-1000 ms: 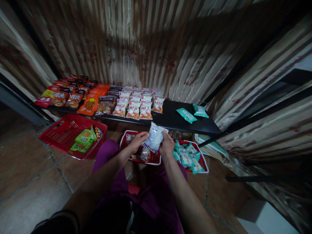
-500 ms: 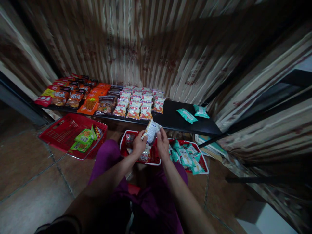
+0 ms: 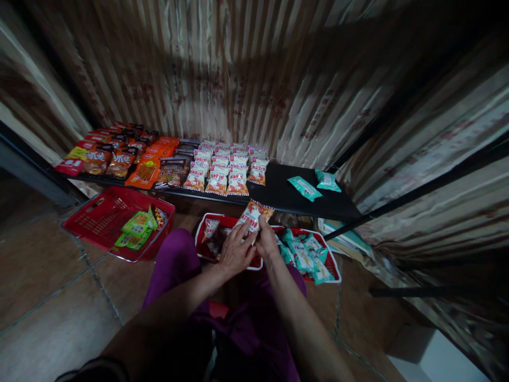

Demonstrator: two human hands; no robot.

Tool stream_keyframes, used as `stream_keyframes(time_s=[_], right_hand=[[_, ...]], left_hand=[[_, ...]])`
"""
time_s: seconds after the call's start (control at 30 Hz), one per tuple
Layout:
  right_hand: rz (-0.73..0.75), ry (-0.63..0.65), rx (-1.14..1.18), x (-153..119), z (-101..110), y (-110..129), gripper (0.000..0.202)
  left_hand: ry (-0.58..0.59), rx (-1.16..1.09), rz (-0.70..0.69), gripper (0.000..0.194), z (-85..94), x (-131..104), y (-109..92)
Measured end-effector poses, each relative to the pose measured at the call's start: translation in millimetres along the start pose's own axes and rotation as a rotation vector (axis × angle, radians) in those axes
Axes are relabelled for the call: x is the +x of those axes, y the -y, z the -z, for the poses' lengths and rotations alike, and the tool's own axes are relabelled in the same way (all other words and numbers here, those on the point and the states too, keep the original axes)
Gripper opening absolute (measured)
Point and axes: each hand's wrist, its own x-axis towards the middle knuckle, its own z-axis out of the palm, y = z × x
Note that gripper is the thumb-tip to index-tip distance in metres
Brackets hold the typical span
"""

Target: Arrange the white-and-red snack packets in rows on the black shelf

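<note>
A white and orange snack bag (image 3: 253,213) is held between my two hands, its printed front facing up. My left hand (image 3: 237,251) lies along its lower left side, fingers bent over it. My right hand (image 3: 267,240) grips its right side with the thumb on top. Below them stands a red basket (image 3: 198,231) with a white rim, holding more small bags, partly hidden by my hands. Just ahead, rows of matching white and orange bags (image 3: 237,180) stand on the black shelf (image 3: 274,193).
Orange bags (image 3: 148,168) and brown bags (image 3: 174,171) fill the shelf's left part. Two teal packets (image 3: 304,188) lie at its right. A basket of teal packets (image 3: 338,277) stands at right, a red basket (image 3: 89,217) with green packets at left. A black post (image 3: 350,228) rises at right.
The bag has been turned over: its plain printed back showed before, its colourful front shows now. My left hand has shifted over the bag's lower part.
</note>
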Motion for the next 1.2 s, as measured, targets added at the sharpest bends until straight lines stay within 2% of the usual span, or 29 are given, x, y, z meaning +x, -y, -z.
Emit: stream_keyframes(time_s=[0.1,0.17,0.27,0.33,0.4,0.5,0.57,0.67,0.77,0.93,1.07,1.2], right_hand=[[-0.071,0.060,0.042,2,6,2,0.045],[-0.095,0.086,0.032,2,9,5,0.045],[-0.123,0.093,0.025,1,10,10,0.045],[-0.116,0.077,0.039,1,9,13,0.044],[-0.074,0.057,0.068,2,5,13,0.044],[0.017,0.031,0.122,2,-3,8,0.042],[0.062,0.037,0.119,0,-6,2,0.039],[0.094,0.091,0.073,-7,-2,-2,0.029],[0.028,0.165,0.079,-15,11,6,0.026],[-0.119,0.233,0.018,-22,32,21,0.038],[-0.098,0.090,-0.031,-20,35,9,0.027],[-0.102,-0.082,0.023,-15,36,-10,0.021]], left_hand=[[0.069,-0.050,-0.020,0.038,3.3,-4,-2],[0.059,-0.066,-0.022,0.034,7.1,-1,-1],[-0.123,-0.081,0.072,0.031,13.1,11,3],[-0.271,-0.098,0.212,0.028,14.9,22,7],[-0.311,-0.205,0.430,0.027,12.9,29,12],[-0.169,-0.559,0.784,0.037,3.2,30,16],[-0.124,-0.765,0.880,0.038,-3.4,29,17],[-0.253,-0.854,0.864,0.032,-3.8,32,19],[-0.332,-0.771,0.809,0.030,10.5,38,27],[-0.158,-0.612,0.694,0.029,42.2,45,43],[-0.006,-0.551,0.632,0.035,56.2,54,52],[-0.021,-0.592,0.635,0.038,63.5,68,52]])
